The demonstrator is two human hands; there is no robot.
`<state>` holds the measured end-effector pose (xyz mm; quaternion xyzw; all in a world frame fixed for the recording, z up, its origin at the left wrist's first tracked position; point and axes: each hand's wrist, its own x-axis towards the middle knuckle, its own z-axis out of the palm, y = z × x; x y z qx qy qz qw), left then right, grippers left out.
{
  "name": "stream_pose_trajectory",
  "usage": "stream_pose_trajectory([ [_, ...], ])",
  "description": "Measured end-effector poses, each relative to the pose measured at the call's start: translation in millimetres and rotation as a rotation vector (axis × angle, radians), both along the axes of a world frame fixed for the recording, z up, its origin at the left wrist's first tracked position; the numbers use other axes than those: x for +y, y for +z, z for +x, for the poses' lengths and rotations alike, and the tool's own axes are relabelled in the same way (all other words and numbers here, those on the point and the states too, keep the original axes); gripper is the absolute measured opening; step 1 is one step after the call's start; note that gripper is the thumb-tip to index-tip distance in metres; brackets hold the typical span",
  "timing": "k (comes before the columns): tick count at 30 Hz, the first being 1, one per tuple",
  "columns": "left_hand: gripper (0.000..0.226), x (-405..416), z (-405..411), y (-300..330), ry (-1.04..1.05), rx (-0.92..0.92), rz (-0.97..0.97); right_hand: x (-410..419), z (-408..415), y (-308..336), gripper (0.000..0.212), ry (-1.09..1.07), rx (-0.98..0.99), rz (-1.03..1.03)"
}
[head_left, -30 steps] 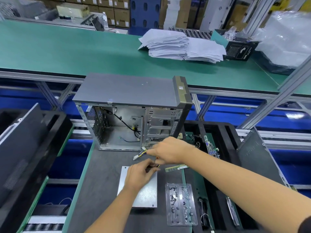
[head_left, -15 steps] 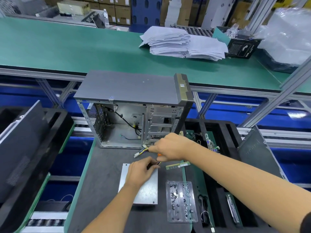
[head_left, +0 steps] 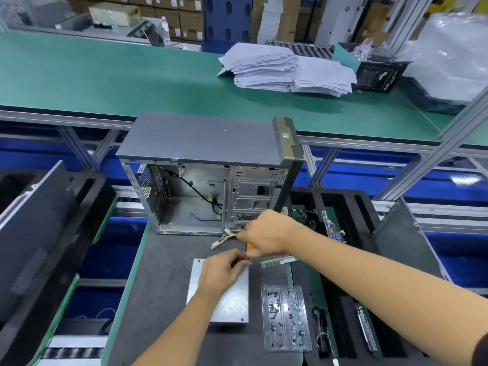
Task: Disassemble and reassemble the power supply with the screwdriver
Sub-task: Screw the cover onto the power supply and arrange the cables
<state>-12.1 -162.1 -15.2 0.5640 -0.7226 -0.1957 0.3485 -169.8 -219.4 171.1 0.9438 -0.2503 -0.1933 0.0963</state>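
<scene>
Hands barely shifted: right hand (head_left: 266, 233) grips screwdriver (head_left: 249, 246); left hand (head_left: 221, 270) curled on power supply (head_left: 229, 302).

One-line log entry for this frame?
stage: unscrewing | right hand: grips orange-handled screwdriver | left hand: steadies tip on power supply | case: open

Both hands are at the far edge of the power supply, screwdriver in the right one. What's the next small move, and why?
Probably seat the screwdriver tip at the far edge of the power supply and start turning. The right hand grips its orange handle just above that edge, and the left hand steadies things there, its fingers bunched at the tip. The screw itself is hidden.
</scene>
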Motion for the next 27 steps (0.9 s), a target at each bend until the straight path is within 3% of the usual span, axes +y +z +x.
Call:
stream_pose_trajectory([
  [2, 0.025, -0.5, -0.3, 0.8, 0.002, 0.007, -0.005, 2.3, -0.8, 1.7, 0.046, 0.04, -0.073, 0.058],
  [6, 0.022, -1.3, -0.3, -1.9, 0.001, -0.001, 0.01, -1.6, -2.9, 11.5, 0.038, 0.2, -0.062, 0.054],
  [9, 0.032, -1.0, -0.3, -2.8, 0.004, 0.035, 0.056, -2.1, 0.2, 10.5, 0.025, 0.077, -0.037, -0.011],
  [15, 0.024, -0.3, 0.2, 1.2, 0.01, 0.032, 0.033, -0.3, -0.6, 5.3, 0.043, -0.049, -0.033, 0.003],
  [17, 0.025, -1.3, -0.1, 0.3, 0.017, 0.046, 0.054, -0.3, -2.5, 6.4, 0.045, 0.026, -0.041, 0.016],
  [20, 0.025, -1.3, -0.2, -3.5, 0.018, 0.068, 0.086, -1.8, -1.1, 9.8, 0.027, 0.192, 0.006, 0.038],
  [24, 0.032, -2.3, 0.2, -4.7, 0.02, 0.037, 0.065, -2.1, 6.7, 8.9, 0.021, 0.016, -0.105, 0.079],
  [27, 0.033, -1.5, 0.9, -7.1, 0.016, 0.012, 0.009, 4.9, 16.1, 3.6, 0.029, -0.079, -0.068, 0.074],
])
